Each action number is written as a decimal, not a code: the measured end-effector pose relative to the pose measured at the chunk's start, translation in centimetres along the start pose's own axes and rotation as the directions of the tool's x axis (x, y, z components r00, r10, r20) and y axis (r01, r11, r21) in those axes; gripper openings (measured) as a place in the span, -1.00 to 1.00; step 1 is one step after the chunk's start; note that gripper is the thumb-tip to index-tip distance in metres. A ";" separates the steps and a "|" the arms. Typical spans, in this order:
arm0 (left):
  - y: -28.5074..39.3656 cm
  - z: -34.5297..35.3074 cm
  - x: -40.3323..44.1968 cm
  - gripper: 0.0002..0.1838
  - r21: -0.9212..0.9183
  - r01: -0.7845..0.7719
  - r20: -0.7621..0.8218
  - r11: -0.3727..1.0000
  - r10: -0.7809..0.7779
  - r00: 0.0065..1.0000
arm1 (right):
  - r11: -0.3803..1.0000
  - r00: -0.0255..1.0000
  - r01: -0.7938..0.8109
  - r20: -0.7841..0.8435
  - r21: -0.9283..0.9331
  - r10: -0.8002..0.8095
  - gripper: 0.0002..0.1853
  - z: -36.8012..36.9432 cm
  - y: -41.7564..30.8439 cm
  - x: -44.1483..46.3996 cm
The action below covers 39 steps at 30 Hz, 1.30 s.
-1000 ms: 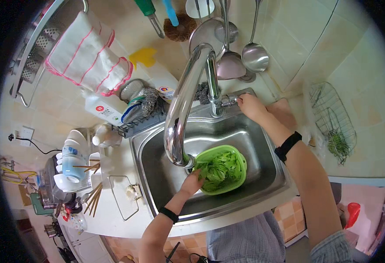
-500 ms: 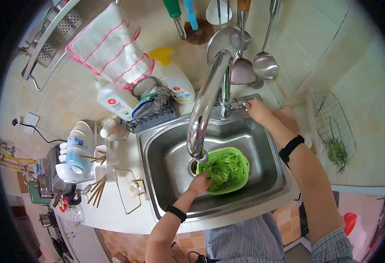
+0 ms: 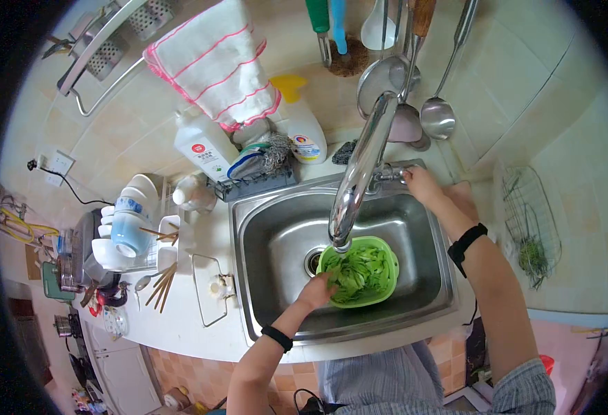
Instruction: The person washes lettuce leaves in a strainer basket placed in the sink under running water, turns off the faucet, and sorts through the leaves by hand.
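In the steel sink [image 3: 283, 304], a light green plastic basket [image 3: 391, 266] holds leafy green vegetables [image 3: 363, 274]. My left hand [image 3: 316, 291] is at the basket's left edge, its fingertips among the leaves; what they grip, if anything, is hidden. Above the basket hangs the spout of the chrome faucet [image 3: 359, 183]. My right hand [image 3: 421, 185] is closed on the faucet handle [image 3: 392, 174] at the sink's back right corner. No running water can be made out under the spout.
Bottles [image 3: 204, 146] and a scrubber rack [image 3: 259, 181] stand behind the sink. Stacked bowls [image 3: 131, 232], chopsticks [image 3: 162, 287] and a wire stand [image 3: 207, 290] are on the left. Utensils [image 3: 438, 117] and a striped towel [image 3: 214, 62] hang above. A wire basket [image 3: 532, 221] is at right.
The view has shifted, so the sink and faucet appear further right and lower. My left hand stays at the basket's left edge, and my right hand stays on the faucet handle.
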<state>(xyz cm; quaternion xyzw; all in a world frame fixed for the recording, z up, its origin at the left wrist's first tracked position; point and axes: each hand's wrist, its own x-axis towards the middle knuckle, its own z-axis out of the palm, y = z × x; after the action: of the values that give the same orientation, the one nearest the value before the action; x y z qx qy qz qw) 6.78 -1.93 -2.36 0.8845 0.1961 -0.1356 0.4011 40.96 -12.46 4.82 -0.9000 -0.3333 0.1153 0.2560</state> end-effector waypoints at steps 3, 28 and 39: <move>0.7 -0.8 -0.7 -0.54 -0.026 0.045 -0.006 0.999 -0.045 0.999 | 1.000 1.000 0.009 -0.012 -0.011 -0.009 -0.69 0.2 0.2 0.2; -1.7 -2.8 -10.0 -0.64 -0.292 0.177 -0.199 0.940 -0.241 0.950 | 0.995 0.996 0.078 0.042 0.062 -0.081 -0.70 0.5 1.2 0.9; -1.3 -1.9 -11.3 -0.65 -0.381 0.216 -0.224 0.899 -0.316 0.922 | 0.996 0.996 0.090 0.011 0.025 -0.090 -0.69 0.2 1.3 0.7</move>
<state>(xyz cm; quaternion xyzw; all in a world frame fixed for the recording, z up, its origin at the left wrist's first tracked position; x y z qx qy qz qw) -3.68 -2.36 2.51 0.7738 0.3919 -0.0261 0.4970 42.10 -12.77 3.90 -0.8803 -0.3735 0.1130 0.2699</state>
